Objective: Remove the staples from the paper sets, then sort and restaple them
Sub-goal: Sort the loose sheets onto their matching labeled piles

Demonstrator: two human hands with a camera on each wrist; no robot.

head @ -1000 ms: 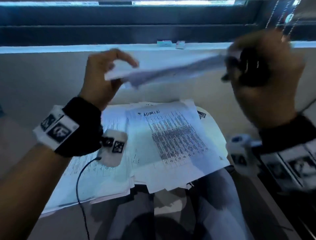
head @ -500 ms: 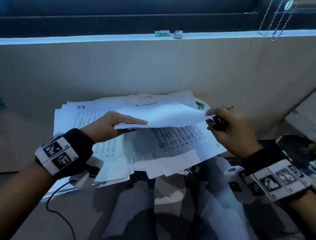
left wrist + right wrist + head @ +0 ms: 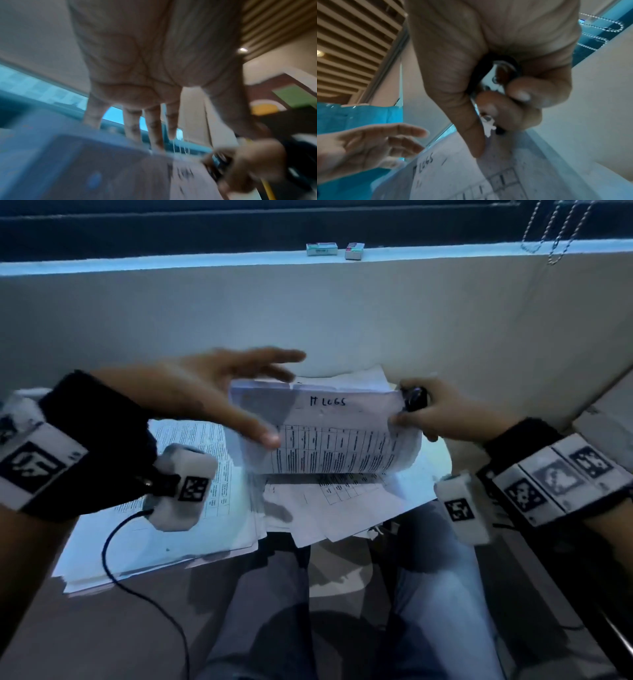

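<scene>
A paper set headed "IT LOGS" (image 3: 329,433) is held up above the piles, bowed toward me. My right hand (image 3: 406,409) pinches its right edge under the thumb, and the other fingers curl round a black staple remover (image 3: 415,398). The right wrist view shows the staple remover (image 3: 498,73) with its metal claws in the fist, above the paper set (image 3: 488,182). My left hand (image 3: 274,402) is spread at the set's left edge, with the thumb lying on the front and straight fingers behind the top. In the left wrist view those fingers (image 3: 154,129) point down behind the blurred paper set (image 3: 188,182).
On my lap lie a left pile of printed forms (image 3: 171,508) and loose sheets (image 3: 342,508) under the held set. A pale wall (image 3: 308,313) rises just behind. Two small boxes (image 3: 322,249) sit on its ledge, bead chains (image 3: 555,234) hang at top right, and a black cable (image 3: 113,542) trails from my left wrist.
A sheet held high by both hands came down onto the piles. My right hand now holds up the "IT LOGS" set, and my left hand has let go and spread open at its left edge.
</scene>
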